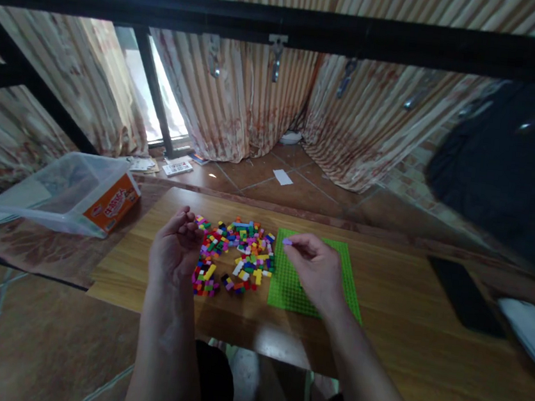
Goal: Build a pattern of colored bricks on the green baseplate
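My right hand (pixel 316 267) hovers above the green baseplate (pixel 285 289), thumb and fingertips pinched on a small purple building brick (pixel 287 242) near the plate's upper left corner. The hand and forearm cover much of the plate. My left hand (pixel 176 245) is turned palm up at the left side of a heap of small bricks (pixel 254 250). Its fingers are loosely curled, and no brick shows in the palm. The heap mixes many colours and spreads between the left hand and the plate. A yellow brick (pixel 210 272) lies close to my left wrist.
All this rests on a long wooden bench (pixel 399 318). At its right lie a dark flat phone-like object (pixel 466 295) and a white item (pixel 530 333). A clear plastic bin with an orange label (pixel 115 202) stands left. A black bar (pixel 249 21) crosses in front of curtains.
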### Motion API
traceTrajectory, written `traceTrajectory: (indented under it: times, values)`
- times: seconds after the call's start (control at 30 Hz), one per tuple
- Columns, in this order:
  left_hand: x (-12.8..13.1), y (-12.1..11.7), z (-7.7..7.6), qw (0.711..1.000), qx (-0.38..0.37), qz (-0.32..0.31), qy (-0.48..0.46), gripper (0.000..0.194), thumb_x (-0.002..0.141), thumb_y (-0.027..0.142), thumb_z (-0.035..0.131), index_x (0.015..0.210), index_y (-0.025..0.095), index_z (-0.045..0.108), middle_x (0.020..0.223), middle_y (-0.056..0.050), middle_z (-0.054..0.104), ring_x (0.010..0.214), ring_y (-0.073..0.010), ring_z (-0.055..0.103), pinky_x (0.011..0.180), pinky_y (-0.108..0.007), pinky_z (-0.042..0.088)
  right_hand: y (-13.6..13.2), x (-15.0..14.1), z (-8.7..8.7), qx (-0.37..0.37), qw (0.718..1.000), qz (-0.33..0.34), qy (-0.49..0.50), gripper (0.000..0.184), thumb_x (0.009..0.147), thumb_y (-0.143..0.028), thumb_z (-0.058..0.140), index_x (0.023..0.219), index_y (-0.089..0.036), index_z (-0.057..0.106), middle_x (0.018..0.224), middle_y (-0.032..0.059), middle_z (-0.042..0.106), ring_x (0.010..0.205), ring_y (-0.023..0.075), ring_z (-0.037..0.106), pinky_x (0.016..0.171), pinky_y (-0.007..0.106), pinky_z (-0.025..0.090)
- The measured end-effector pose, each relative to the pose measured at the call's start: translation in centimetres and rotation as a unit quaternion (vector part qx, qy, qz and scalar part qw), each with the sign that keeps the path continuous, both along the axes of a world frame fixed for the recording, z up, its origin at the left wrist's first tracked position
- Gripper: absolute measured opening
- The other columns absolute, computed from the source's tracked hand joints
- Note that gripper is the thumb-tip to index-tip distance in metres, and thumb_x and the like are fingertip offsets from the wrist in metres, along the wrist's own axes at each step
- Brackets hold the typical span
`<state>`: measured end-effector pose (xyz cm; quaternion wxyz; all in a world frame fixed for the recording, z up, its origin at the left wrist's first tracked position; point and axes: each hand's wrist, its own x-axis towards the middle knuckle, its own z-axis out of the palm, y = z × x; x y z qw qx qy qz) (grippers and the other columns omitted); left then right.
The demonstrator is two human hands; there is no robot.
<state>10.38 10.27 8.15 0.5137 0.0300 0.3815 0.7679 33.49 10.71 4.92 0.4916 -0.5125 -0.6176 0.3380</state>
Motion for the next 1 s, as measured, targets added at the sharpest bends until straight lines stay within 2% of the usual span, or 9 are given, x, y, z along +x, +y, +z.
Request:
traceTrajectory:
  times: [0.17,0.3,0.47,0.7,0.87,1.0]
  values:
    - [2.0,0.6,-0.1,1.000,-0.009,-0.029,-0.004,0.016,0.086,0.003,0.047,0.083,0.011,0.061,0.062,0.002,0.059,0.045,-0.0009,0.051,0.046,-0.009,0.043,0.7,6.9,-1.0,-0.011,0.998,-0.033,-0.057,0.011,0.073,-0.028,0.065,0.079,-0.019,0.066,0.076,0.0035,0.071,0.069,0.0170,0.066,0.068,0.032,0.053]
    - [3.2,1.0,-0.4,0.998,-0.024,-0.050,0.007,0.014,0.083,0.003,0.050,0.082,0.011,0.062,0.060,0.001,0.059,0.044,-0.0018,0.051,0.045,-0.009,0.044,0.5,9.7,-2.1,-0.011,0.986,-0.032,-0.161,0.008,0.073,-0.020,0.061,0.078,-0.020,0.066,0.078,0.0025,0.070,0.071,0.0168,0.067,0.070,0.032,0.053]
    - [4.5,1.2,-0.5,0.996,-0.037,-0.074,0.020,0.013,0.081,0.003,0.052,0.081,0.011,0.062,0.061,0.000,0.060,0.044,-0.0031,0.052,0.044,-0.010,0.045,0.4,9.6,-2.4,-0.014,0.963,-0.014,-0.270,0.016,0.073,-0.009,0.056,0.076,-0.020,0.066,0.078,0.0020,0.068,0.071,0.0154,0.064,0.071,0.030,0.050]
    - [5.4,1.5,-0.5,0.996,-0.050,-0.067,0.038,0.015,0.080,0.002,0.050,0.081,0.009,0.063,0.061,-0.001,0.060,0.046,-0.0034,0.052,0.045,-0.010,0.045,0.7,9.0,-2.3,-0.010,0.952,-0.013,-0.307,0.019,0.073,-0.006,0.056,0.076,-0.019,0.069,0.082,0.0033,0.065,0.071,0.0147,0.062,0.071,0.029,0.048]
    - [5.3,1.5,-0.8,0.995,-0.038,-0.076,0.047,0.014,0.079,0.002,0.051,0.080,0.009,0.064,0.061,-0.001,0.060,0.045,-0.0036,0.052,0.044,-0.011,0.045,0.6,9.0,-2.3,-0.006,0.939,-0.029,-0.342,0.016,0.075,-0.012,0.058,0.077,-0.022,0.071,0.081,0.0033,0.068,0.074,0.0179,0.062,0.070,0.031,0.045]
    - [5.2,1.4,-0.8,0.995,-0.041,-0.074,0.047,0.014,0.077,0.002,0.053,0.081,0.010,0.064,0.061,0.000,0.061,0.045,-0.0038,0.053,0.044,-0.011,0.045,0.4,9.0,-2.3,-0.022,0.941,-0.034,-0.337,0.016,0.075,-0.013,0.058,0.076,-0.022,0.071,0.079,0.0036,0.069,0.073,0.0185,0.062,0.069,0.032,0.045]
